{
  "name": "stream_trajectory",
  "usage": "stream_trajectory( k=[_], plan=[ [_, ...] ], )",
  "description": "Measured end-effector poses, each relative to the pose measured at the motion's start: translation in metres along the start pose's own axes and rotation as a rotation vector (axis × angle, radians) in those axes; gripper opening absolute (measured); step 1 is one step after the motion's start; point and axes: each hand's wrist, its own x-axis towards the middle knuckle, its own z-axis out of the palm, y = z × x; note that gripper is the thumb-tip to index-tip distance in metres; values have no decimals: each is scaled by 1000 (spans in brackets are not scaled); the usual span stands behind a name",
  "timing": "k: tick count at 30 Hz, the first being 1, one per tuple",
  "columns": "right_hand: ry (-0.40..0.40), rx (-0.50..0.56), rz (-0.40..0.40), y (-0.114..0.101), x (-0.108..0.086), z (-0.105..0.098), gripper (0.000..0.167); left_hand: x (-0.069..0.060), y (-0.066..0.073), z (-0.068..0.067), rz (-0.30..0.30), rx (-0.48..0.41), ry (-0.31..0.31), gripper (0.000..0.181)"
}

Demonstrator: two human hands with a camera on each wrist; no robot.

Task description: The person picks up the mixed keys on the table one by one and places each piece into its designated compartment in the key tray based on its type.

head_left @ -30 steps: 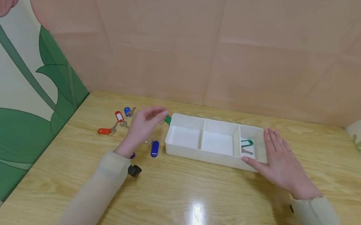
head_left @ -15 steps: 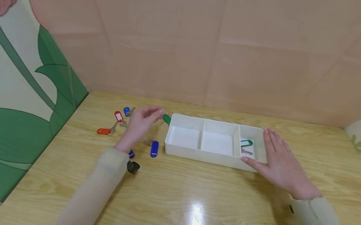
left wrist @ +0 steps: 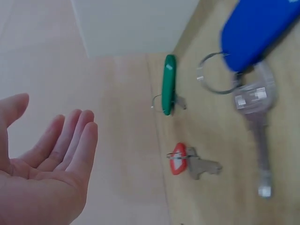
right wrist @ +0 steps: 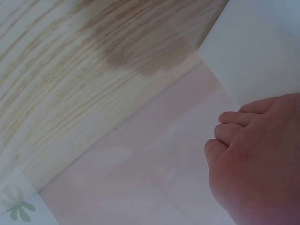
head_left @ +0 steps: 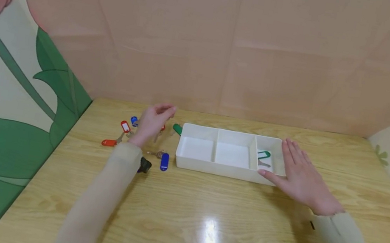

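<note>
My left hand (head_left: pixel 153 124) hovers above the scattered keys, left of the white box. In the left wrist view that hand (left wrist: pixel 54 176) has bent, parted fingers and nothing between them. Below it, a green-tagged key (left wrist: pixel 168 85), a red-tagged key (left wrist: pixel 178 159) and a blue-tagged key (left wrist: pixel 258 35) lie on the table. My right hand (head_left: pixel 301 178) rests against the right end of the three-compartment white box (head_left: pixel 222 169), fingers extended and thumb on the near rim. A green-tagged key (head_left: pixel 264 155) lies in the right compartment.
More tagged keys lie at the left: a red tag (head_left: pixel 109 143), a red-and-white tag (head_left: pixel 125 126) and a blue tag (head_left: pixel 134 121). A dark object (head_left: pixel 145 165) shows beside my left sleeve. A pink wall covering (head_left: pixel 228 58) stands behind the wooden table (head_left: pixel 178 222).
My left hand has risen slightly away from the green-tagged key beside the box, uncovering a red-tagged key. The right hand stays on the box.
</note>
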Motion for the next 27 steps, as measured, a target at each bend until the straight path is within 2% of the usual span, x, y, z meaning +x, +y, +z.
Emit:
stream_trajectory(
  k=[7,10,16,22,27],
  plan=[
    [0,-8,2,3,0,2,110,21,8,0,38,0,-17,50],
    [3,-10,2,4,0,2,111,28,8,1,47,-29,-31,49],
    [-5,-12,5,2,1,0,111,36,-2,10,64,-105,-74,43],
    [6,-6,-4,3,1,3,110,39,-18,20,27,-84,-98,40],
    [4,-2,2,4,1,4,110,37,-27,25,-17,13,-82,39]
  ],
)
